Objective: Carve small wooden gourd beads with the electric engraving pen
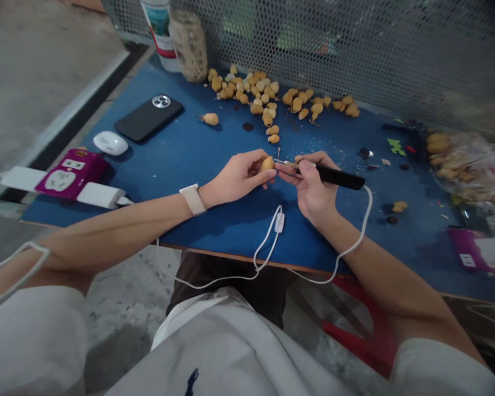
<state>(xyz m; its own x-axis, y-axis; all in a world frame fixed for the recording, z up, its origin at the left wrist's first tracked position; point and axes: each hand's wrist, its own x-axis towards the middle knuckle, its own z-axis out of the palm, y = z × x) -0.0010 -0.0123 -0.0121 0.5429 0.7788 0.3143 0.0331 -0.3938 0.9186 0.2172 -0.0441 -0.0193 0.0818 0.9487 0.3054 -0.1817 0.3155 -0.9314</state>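
My left hand (244, 175) pinches a small yellow-tan gourd (268, 163) between thumb and fingers above the blue table. My right hand (314, 187) grips a black-handled corded pen tool (341, 177) like a pen. Its thin metal tip points left and reaches the gourd's right side; whether it touches, I cannot tell. From the back of the handle a white cord (369, 212) runs down past my right wrist to an inline switch (279, 222) at the table's front. Many more small gourds (256, 88) lie heaped along the back, with a few trailing towards my hands.
A single gourd (210, 119), a black phone (148, 118) and a white oval case (110, 143) are at the left, near a purple power strip (72, 173). A jar (188, 47) and a labelled container (160, 36) stand behind. Plastic bags (478, 165) lie right. Perforated metal (355, 49) borders the back.
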